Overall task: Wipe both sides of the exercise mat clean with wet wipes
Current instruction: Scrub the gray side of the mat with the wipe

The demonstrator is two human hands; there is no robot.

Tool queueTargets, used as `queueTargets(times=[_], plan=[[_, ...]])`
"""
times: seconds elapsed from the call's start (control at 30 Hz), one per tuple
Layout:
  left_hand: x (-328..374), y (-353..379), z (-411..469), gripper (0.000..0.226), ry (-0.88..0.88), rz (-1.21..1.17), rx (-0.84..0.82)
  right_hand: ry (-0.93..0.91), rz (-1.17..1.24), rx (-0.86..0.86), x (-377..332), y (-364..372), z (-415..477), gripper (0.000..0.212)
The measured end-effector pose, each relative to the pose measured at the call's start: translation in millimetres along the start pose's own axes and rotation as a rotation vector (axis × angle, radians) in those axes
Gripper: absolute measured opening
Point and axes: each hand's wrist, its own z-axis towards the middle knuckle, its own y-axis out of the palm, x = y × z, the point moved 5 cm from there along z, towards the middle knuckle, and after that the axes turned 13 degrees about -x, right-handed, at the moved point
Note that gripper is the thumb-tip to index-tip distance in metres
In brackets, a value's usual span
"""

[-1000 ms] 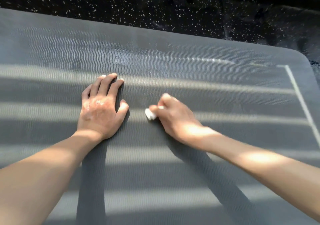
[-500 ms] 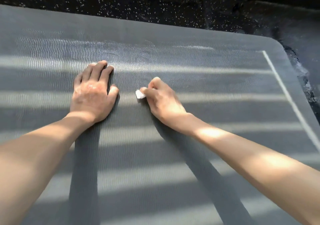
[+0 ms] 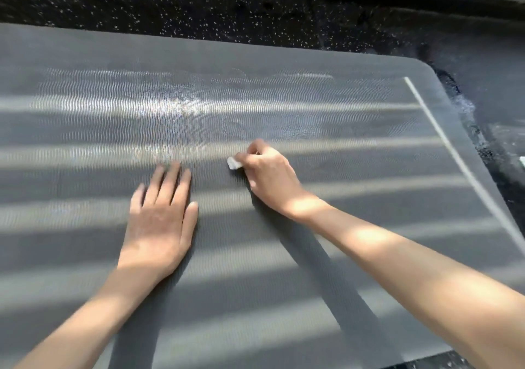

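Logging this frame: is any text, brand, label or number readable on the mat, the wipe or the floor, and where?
None can be read.
The exercise mat bears only wavy ribbing and a plain white line near its right edge.
The wet wipe pinched in the right hand looks blank.
A white object cut off at the frame's right edge is unreadable.

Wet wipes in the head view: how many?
1. A small white wet wipe pinched in the right hand, pressed on the mat. A white scrap at the right frame edge is too cropped to identify.
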Motion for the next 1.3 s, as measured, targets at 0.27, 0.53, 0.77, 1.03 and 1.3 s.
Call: queueTargets(times=[0.27,0.53,0.77,1.03,1.3], plan=[[6.3,3.2,-48.4,0.059,-0.012,-0.072,0.007,-0.102,0.051,-0.076,-28.1,24.7,-98.5,0.012],[5.9,5.0,-48.9,0.059,-0.019,-0.083,0.036,-0.018,0.067,0.049,-25.3,17.3,-67.8,0.016],[7.4,4.1,-50.5,0.06,-0.008,-0.077,0.088,-0.154,0.028,-0.167,-38.2,31.4,-121.1,0.006],[11.1,7.4,-54.6,0.059,-0.039,-0.066,0.054,-0.062,-0.04,-0.073,-37.1,30.5,-105.2,0.018],[16.8,11.6,-70.1,0.058,-0.072,-0.047,-0.015,-0.103,0.001,-0.106,-37.7,35.2,-120.1,0.015]])
